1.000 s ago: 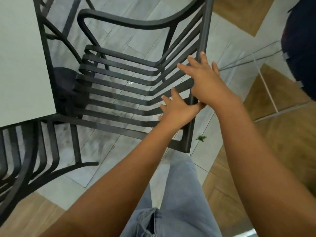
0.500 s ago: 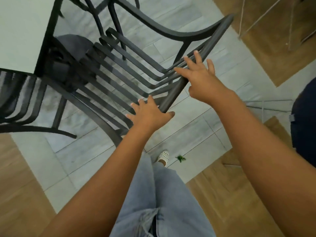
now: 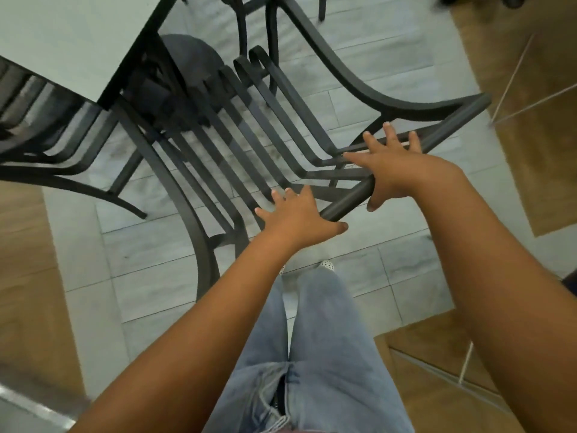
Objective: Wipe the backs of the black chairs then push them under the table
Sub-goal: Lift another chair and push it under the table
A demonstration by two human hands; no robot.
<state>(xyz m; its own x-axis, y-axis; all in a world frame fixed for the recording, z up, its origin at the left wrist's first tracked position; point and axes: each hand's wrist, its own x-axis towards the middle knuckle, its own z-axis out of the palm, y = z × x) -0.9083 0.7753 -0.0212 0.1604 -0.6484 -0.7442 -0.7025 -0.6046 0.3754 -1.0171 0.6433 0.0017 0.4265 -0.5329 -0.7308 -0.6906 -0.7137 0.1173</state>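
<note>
Seen from above, a black chair (image 3: 249, 135) of flat, curved metal slats sits at the centre of the frame, its seat partly tucked beneath the pale, matte surface (image 3: 78, 35) at 10 o'clock. The chair's top rail (image 3: 406, 157), a rounded dark bar, runs diagonally from 6 o'clock up towards 2 o'clock, with smooth arched armrests on either side. The left hand (image 3: 299, 218) lies spread over the lower end of the rail, fingers splayed across the slats and thumb hooked under the bar, a loose grip rather than a closed one. The right hand (image 3: 396, 168) presses flat further up the same rail, fingers fanned wide apart and thumb hanging below it; its grip is likewise open, closed on nothing. A second slatted black chair (image 3: 46, 126) stands at 9 o'clock, just beside the surface. Grey tile flooring (image 3: 175, 295) with a streaked finish meets wood-grain planks (image 3: 22, 270) at both edges. Light blue jeans (image 3: 318, 354) fill the 6 o'clock foreground.
</note>
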